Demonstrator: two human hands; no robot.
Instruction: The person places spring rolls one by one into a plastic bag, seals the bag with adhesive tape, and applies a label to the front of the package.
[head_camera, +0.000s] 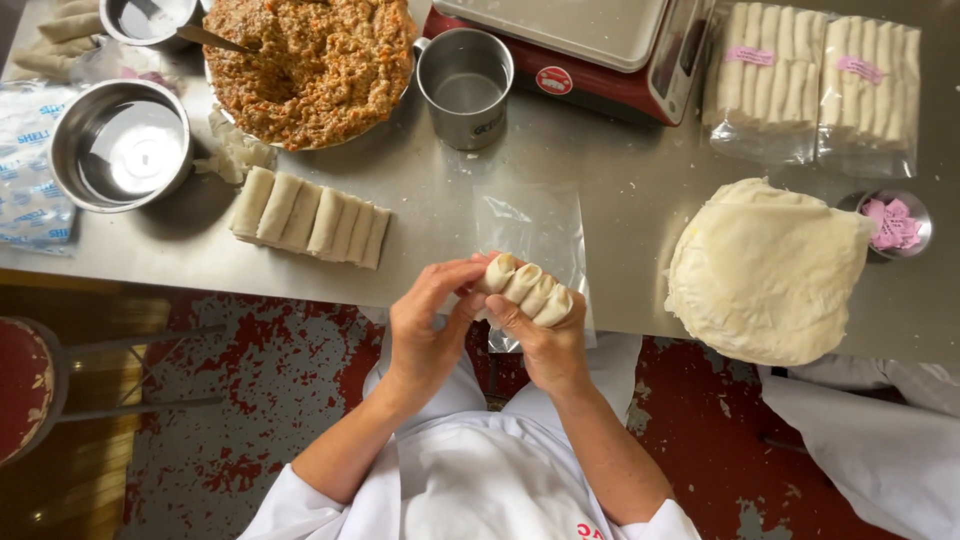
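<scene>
Item: four small white spring rolls (527, 287), held side by side in a row above the near edge of the steel table (620, 215).

Holder: the right hand (545, 340) is closed under and around the row, cradling it in the fingers. The left hand (425, 325) is curled, its fingertips pinching the left end of the row, squaring it up.

Beneath the hands: a clear plastic bag (530, 225), lying flat and empty on the table, its near end hanging over the table edge.

Step in hand, as judged: the rolls are gathered and aligned into one neat batch, not yet bagged. The next move calls for keeping the row tight and level, opening the mouth of the bag, and sliding the rolls in without letting them splay or crush.

Nearby stock:
- row of seven more rolls (310, 218) on the table, left of the hands;
- large tray of brown minced filling (310, 60), far left centre;
- steel bowl (122, 145), empty, at the left;
- steel mug (465, 85) beside the filling;
- red kitchen scale (600, 70) with a grey pan, far centre;
- two sealed packs of rolls (810, 85), far right;
- stack of round pale wrappers (765, 270) at the right;
- small dish of pink labels (893, 225), beside the wrappers.
</scene>
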